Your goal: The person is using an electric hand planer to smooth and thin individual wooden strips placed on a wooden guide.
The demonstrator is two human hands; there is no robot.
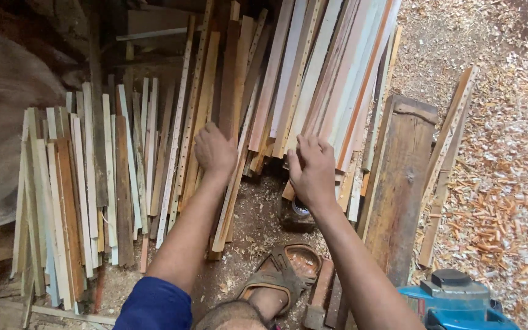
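Observation:
Many thin wooden slats lean in stacks ahead of me, some pale, some brown, some pinkish. My left hand [214,150] rests closed on a brown slat [201,116] in the middle stack. My right hand [311,168] has its fingers curled over the lower ends of the pale and pinkish slats [313,79] on the right. A small round dark object [300,209] lies just under my right wrist.
A thick dark plank [398,183] stands to the right of the slats. Wood shavings [508,183] cover the floor on the right. A blue machine [459,299] sits at the lower right. My sandalled foot [282,275] is below the hands. Shorter slats [80,189] lean at left.

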